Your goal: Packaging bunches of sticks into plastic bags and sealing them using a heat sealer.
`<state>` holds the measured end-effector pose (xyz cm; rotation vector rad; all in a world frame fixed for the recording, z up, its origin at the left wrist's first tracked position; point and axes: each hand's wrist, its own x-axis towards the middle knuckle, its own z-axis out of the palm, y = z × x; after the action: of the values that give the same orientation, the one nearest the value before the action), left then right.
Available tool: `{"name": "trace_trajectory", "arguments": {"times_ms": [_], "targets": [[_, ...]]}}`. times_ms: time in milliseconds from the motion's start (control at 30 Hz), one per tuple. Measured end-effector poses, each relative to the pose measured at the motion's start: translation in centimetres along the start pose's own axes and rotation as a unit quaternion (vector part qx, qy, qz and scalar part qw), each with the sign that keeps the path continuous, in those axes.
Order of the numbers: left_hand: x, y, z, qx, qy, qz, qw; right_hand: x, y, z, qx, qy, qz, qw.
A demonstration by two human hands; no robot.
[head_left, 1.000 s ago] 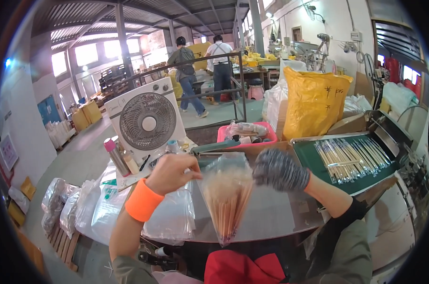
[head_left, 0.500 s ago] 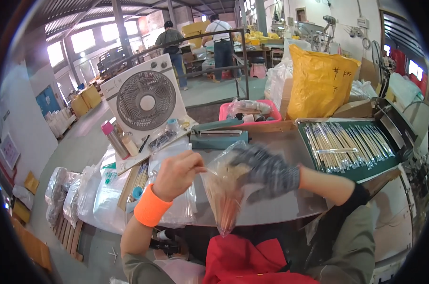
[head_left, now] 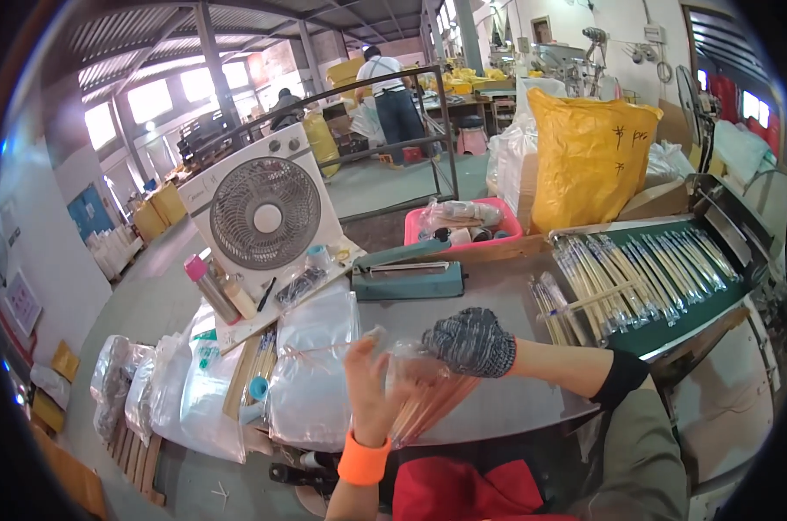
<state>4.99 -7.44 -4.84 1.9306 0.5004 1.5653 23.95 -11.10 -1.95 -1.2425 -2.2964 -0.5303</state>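
My right hand (head_left: 471,342), in a grey knitted glove, is closed round the gathered neck of a clear plastic bag (head_left: 408,358). Thin, reddish-brown sticks (head_left: 432,408) fill the bag and slant down toward my lap. Beside the neck is my bare left hand (head_left: 372,386), with an orange band at the wrist. Its fingers are raised and apart, slightly blurred. A thin, light strand (head_left: 319,350) stretches leftward from near its fingertips; whether the fingers touch it is unclear.
Flat plastic bags (head_left: 311,391) lie left of my hands. Behind stand a teal bag sealer (head_left: 409,280), a box fan (head_left: 267,217) and a pink basket (head_left: 508,234). Wrapped sticks (head_left: 623,282) cover a green surface at right. A yellow sack (head_left: 580,174) stands behind it.
My left hand has lowered and turned, its pinch opening. The gloved hand has lowered and closed into a fist on the bag's neck. The bag has swung from upright to slanting.
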Motion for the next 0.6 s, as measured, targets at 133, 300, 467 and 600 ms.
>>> {"name": "trace_trajectory", "arguments": {"times_ms": [133, 300, 467, 600], "targets": [[-4.2, -11.2, -0.1, -0.216, -0.125, -0.182, 0.951, 4.3, 1.7, 2.7, -0.143, 0.167, -0.191, 0.957], [3.4, -11.6, 2.7, -0.237, -0.142, -0.468, 0.839, 8.4, 12.6, 9.4, -0.143, -0.028, -0.024, 0.989], [1.9, -19.6, 4.8, -0.229, -0.12, -0.522, 0.813, 4.6, 21.9, 15.4, -0.111, 0.094, 0.287, 0.947], [6.1, -23.2, 6.7, -0.278, -0.174, -0.601, 0.729, 4.5, 27.5, 17.6, 0.202, 0.072, 0.35, 0.912]]}}
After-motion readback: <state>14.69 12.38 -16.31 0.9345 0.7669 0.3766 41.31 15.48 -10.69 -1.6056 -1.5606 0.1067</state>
